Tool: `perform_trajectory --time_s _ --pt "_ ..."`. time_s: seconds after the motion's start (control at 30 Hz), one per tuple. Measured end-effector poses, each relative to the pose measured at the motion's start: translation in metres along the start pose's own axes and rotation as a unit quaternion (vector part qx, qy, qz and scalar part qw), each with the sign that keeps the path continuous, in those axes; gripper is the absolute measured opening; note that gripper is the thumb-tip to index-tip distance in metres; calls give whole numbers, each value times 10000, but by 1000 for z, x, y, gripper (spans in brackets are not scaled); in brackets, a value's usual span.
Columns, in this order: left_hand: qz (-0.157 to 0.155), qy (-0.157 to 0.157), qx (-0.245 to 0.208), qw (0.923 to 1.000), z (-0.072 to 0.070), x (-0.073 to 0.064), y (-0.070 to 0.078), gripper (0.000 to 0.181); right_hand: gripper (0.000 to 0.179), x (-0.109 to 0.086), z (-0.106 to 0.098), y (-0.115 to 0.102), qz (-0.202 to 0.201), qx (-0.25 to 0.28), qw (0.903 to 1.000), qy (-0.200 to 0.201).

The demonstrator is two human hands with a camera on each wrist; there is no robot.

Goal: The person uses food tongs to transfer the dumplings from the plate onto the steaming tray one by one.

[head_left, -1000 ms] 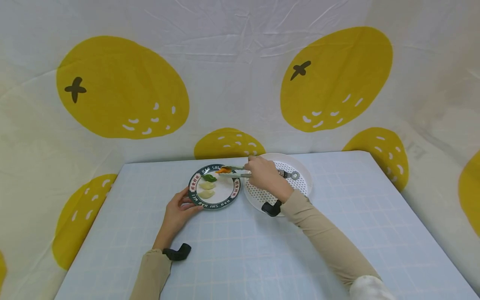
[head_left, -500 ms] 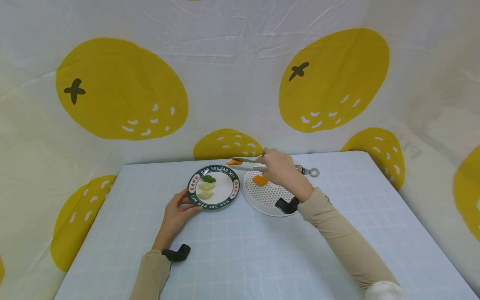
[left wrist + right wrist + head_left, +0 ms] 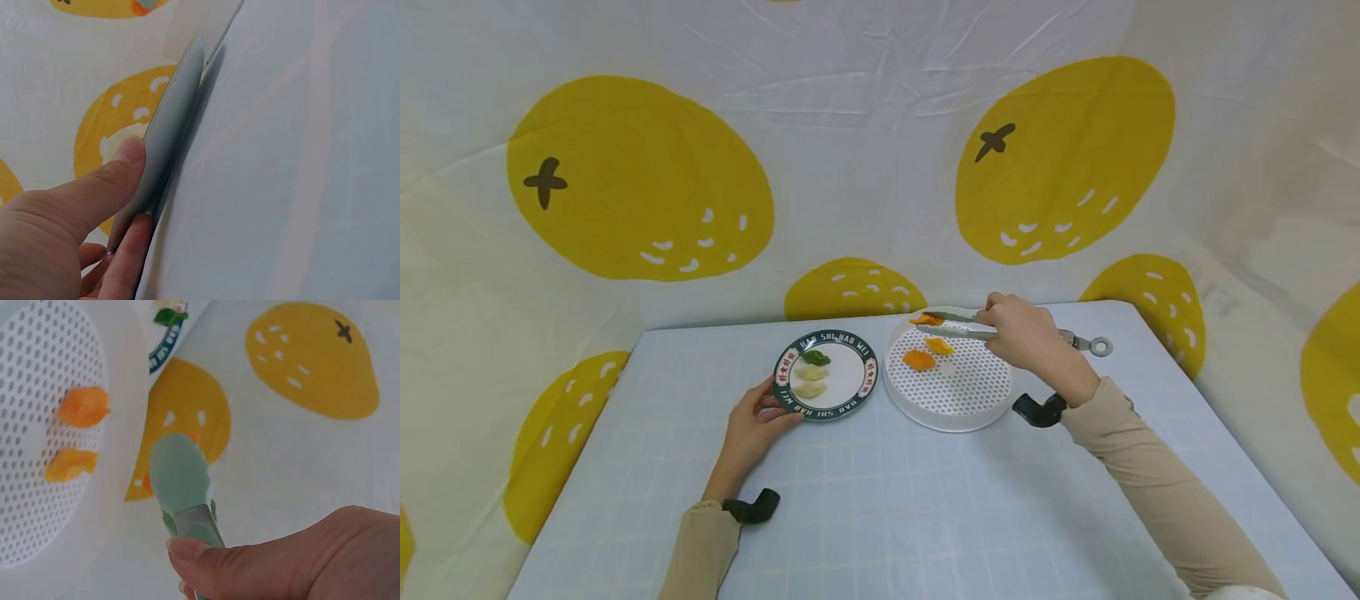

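Orange piece (image 3: 927, 320) between tong tips (image 3: 940, 331) (green)

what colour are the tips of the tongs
Pale mint green; the tong tips show best in the right wrist view.

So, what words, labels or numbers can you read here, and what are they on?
"HAO SHI HAO WEI": top rim of the plate.
Lower-rim lettering: too small to read surely.
Red characters on side panels: also too small.
Backdrop, right: faint mark, unreadable.
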State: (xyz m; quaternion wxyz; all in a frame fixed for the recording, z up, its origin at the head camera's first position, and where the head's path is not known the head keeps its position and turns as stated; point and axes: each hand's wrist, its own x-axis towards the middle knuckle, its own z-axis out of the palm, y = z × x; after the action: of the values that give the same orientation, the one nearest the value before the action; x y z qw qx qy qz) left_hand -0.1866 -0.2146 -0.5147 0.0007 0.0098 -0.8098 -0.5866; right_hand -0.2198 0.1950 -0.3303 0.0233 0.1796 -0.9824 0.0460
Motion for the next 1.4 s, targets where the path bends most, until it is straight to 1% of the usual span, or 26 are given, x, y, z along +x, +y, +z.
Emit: perform_trajectory --time_s 0.13,0.27,0.3,0.33,0.5,0.53,0.57,0.67,0.83,0.93,1.17,1.4 --pt "-1 -2 -13 10000 0 0 1 91 33 -9 0 17 154 -81 9997 -150" --pt "41 -12 4 10000 0 0 1 90 29 -16 5 31 201 -139 9994 -262" --pt "58 -14 -7 10000 0 0 1 90 28 -17 7 34 208 -139 9992 -303" --pt "23 -29 -4 10000 0 -1 6 89 28 -18 8 37 205 -138 9991 -336" --pt "29 -65 -64 10000 -1 -2 7 88 27 -22 19 49 145 -145 9985 -509" --pt "43 -71 -41 10000 -1 -2 7 88 27 -22 21 51 130 -141 9985 -522" --pt "95 -53 -45 9999 -1 0 2 89 27 -22 24 53 120 -141 9984 -538" --pt "109 -9 7 9999 -1 0 1 89 28 -21 32 59 115 -127 9982 -567" --pt "91 -8 8 10000 0 0 1 89 30 -20 40 64 143 -93 9978 -643" --pt "72 -15 -1 10000 0 0 2 89 31 -19 41 65 161 -40 9976 -666" --pt "68 -5 -30 10000 0 0 2 88 35 -20 39 66 289 97 9961 -823" --pt "60 -3 37 10000 0 -1 0 90 37 -23 33 66 244 102 9971 -720"
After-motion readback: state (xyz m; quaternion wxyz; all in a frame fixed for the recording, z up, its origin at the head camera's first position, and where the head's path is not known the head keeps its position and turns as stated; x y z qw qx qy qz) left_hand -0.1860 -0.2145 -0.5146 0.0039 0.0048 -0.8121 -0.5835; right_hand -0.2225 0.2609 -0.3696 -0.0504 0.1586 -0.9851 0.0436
